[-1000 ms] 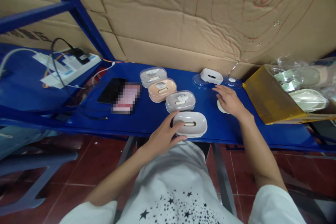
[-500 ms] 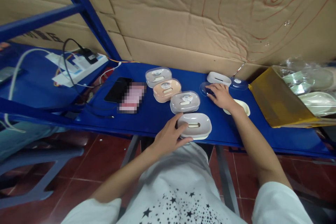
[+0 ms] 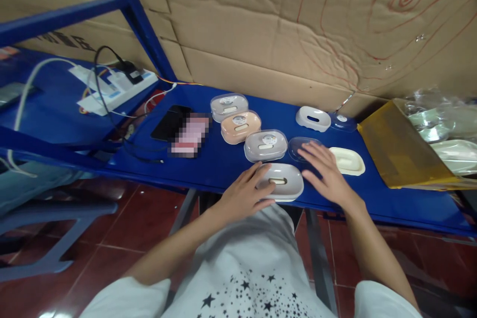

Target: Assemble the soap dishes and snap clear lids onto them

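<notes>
My left hand (image 3: 248,191) grips the left end of a grey oval soap dish (image 3: 294,181) with a slot in its middle, at the table's front edge. Its thumb lies along the near side, and its fingers reach over the rim. My right hand (image 3: 328,176) is open, fingers spread over the right part of a clear plastic lid (image 3: 301,149); whether they touch it I cannot tell. Just right of this hand lies a cream oval tray (image 3: 350,161). Behind it stand a white slotted dish (image 3: 313,119) and another clear lid (image 3: 342,121).
Three lidded soap dishes, one clear-grey (image 3: 229,108), one peach (image 3: 241,128) and one grey (image 3: 266,146), form a slanting row. Left are a black phone (image 3: 169,123), a blurred pink item (image 3: 190,134) and cables. A box (image 3: 395,144) with wrapped dishes stands right.
My right hand and the clear lid have come nearer to me and slightly right, away from the white dish. The cream tray is now more exposed. My left hand stays on the grey dish.
</notes>
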`<state>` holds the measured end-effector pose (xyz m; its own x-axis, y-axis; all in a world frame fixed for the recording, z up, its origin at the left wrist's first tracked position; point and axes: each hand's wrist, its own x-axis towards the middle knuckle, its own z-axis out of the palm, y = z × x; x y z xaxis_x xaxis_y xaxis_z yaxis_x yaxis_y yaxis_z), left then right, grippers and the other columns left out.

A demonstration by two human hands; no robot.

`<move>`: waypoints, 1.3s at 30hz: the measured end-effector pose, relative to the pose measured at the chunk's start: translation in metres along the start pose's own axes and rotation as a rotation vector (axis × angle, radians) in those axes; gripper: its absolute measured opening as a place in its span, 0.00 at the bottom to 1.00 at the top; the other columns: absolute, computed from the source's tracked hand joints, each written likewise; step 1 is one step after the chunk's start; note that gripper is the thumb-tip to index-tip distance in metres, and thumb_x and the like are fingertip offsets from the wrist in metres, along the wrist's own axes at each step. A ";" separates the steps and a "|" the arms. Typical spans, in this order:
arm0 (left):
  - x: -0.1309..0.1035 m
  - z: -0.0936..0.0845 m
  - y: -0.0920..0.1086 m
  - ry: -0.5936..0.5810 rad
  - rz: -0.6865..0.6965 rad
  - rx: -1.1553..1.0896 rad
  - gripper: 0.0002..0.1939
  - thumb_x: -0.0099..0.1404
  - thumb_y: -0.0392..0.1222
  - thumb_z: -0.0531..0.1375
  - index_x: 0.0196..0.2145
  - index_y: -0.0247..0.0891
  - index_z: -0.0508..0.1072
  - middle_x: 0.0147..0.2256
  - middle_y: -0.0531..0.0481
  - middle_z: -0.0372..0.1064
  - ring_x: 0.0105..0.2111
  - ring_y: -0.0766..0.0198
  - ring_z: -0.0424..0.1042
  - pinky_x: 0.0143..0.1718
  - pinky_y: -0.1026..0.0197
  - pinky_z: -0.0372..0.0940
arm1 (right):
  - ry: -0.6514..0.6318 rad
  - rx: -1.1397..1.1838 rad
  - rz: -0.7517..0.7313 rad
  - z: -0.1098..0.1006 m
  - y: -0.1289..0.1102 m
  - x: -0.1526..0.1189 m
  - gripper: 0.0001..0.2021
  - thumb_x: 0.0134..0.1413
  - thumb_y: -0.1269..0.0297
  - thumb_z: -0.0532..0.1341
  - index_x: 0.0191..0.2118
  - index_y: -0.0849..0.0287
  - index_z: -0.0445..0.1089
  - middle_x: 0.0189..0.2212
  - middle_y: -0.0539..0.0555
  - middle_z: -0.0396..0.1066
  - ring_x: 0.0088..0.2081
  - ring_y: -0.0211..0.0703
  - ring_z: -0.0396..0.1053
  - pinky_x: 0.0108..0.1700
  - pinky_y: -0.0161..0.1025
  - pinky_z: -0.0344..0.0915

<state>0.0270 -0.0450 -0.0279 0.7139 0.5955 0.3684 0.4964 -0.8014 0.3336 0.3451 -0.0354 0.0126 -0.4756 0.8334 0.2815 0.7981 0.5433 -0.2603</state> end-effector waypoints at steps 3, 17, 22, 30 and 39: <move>-0.001 0.003 -0.001 -0.011 -0.022 0.003 0.21 0.77 0.56 0.62 0.62 0.45 0.72 0.74 0.37 0.55 0.76 0.36 0.54 0.68 0.33 0.67 | -0.117 0.050 -0.158 0.011 -0.039 -0.015 0.38 0.74 0.48 0.60 0.81 0.43 0.45 0.75 0.57 0.60 0.76 0.59 0.56 0.74 0.66 0.60; -0.008 -0.013 -0.007 -0.020 -0.129 -0.252 0.31 0.73 0.47 0.67 0.69 0.45 0.64 0.75 0.35 0.53 0.72 0.42 0.61 0.69 0.38 0.66 | -0.068 -0.125 0.144 0.004 0.050 0.017 0.35 0.71 0.42 0.60 0.76 0.47 0.57 0.75 0.64 0.59 0.77 0.70 0.53 0.72 0.79 0.49; -0.008 -0.014 -0.010 -0.040 -0.203 -0.367 0.38 0.70 0.46 0.70 0.72 0.49 0.58 0.75 0.38 0.55 0.73 0.44 0.61 0.71 0.37 0.64 | 0.033 0.049 0.152 -0.005 0.059 0.019 0.28 0.71 0.42 0.60 0.69 0.48 0.69 0.63 0.63 0.72 0.64 0.62 0.72 0.68 0.65 0.65; -0.008 -0.002 -0.014 0.022 -0.222 -0.402 0.47 0.69 0.53 0.71 0.76 0.49 0.51 0.74 0.36 0.56 0.73 0.41 0.61 0.71 0.33 0.63 | -0.049 0.160 -0.049 0.003 -0.024 -0.009 0.30 0.72 0.47 0.61 0.75 0.41 0.61 0.69 0.59 0.68 0.68 0.61 0.68 0.66 0.62 0.69; -0.009 -0.008 -0.020 0.022 -0.157 -0.469 0.47 0.70 0.53 0.70 0.77 0.54 0.50 0.74 0.38 0.57 0.73 0.42 0.61 0.71 0.35 0.63 | -0.047 -0.065 -0.215 0.024 -0.072 0.001 0.33 0.73 0.49 0.62 0.78 0.44 0.55 0.71 0.61 0.67 0.72 0.63 0.63 0.70 0.69 0.62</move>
<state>0.0067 -0.0339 -0.0314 0.6352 0.7120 0.2991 0.3174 -0.5938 0.7394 0.2785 -0.0708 0.0097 -0.6524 0.7040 0.2806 0.6984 0.7023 -0.1381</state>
